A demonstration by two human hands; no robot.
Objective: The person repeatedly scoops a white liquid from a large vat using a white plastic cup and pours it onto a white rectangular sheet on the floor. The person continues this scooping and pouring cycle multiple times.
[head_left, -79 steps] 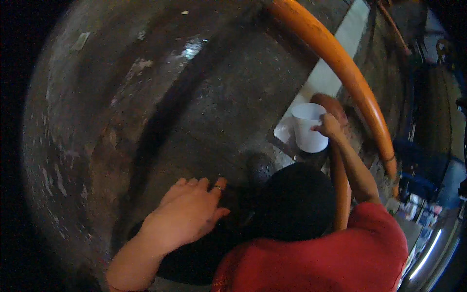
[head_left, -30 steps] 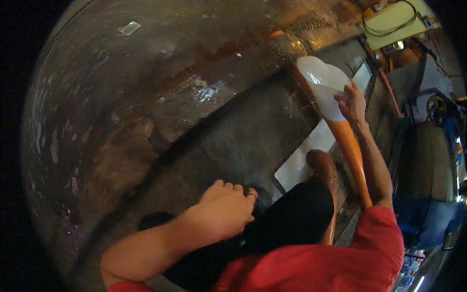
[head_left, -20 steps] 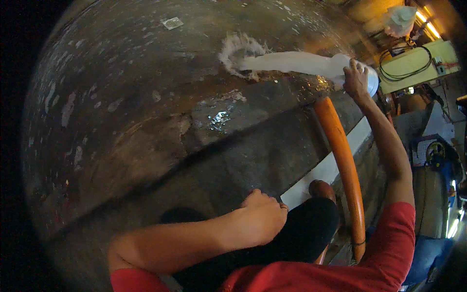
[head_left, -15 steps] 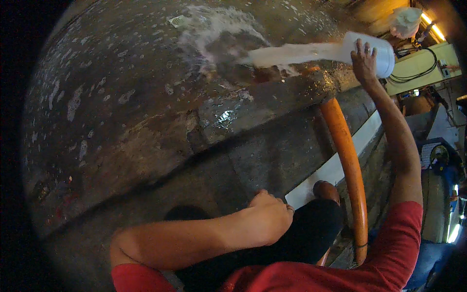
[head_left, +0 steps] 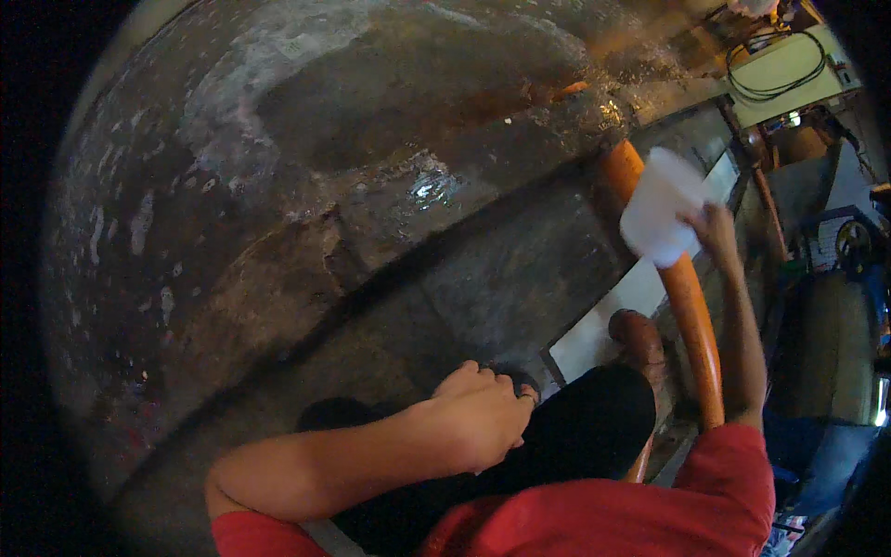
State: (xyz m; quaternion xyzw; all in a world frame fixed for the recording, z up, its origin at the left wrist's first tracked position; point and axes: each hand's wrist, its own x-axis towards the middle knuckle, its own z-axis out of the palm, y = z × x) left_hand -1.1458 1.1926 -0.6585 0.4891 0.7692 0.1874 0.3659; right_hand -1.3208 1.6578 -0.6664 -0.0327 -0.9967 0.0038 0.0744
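My right hand [head_left: 715, 232] is closed on a white plastic bucket [head_left: 664, 204], gripping it on its right side. The bucket is blurred by motion, and its inside cannot be made out. It hangs over an orange pipe [head_left: 694, 320] and hides part of it. My left hand [head_left: 483, 413] rests at my dark-clothed knee with its fingers curled and pressed together. Nothing shows in it, though the palm side is hidden. Ahead, foamy water [head_left: 223, 102] spreads across the wet concrete floor [head_left: 399, 88].
A raised concrete edge [head_left: 278, 269] runs diagonally past my legs. A pale board [head_left: 613, 316] lies behind the orange pipe, near a brown rounded pipe-like piece [head_left: 640, 339]. At the upper right, a black coiled cable [head_left: 775, 88] hangs on a yellowish panel [head_left: 789, 65].
The stream of water from the bucket has stopped. My right hand has drawn the bucket down and nearer, over the orange pipe. Foam has spread leftward across the floor. My left hand stays nearly in place.
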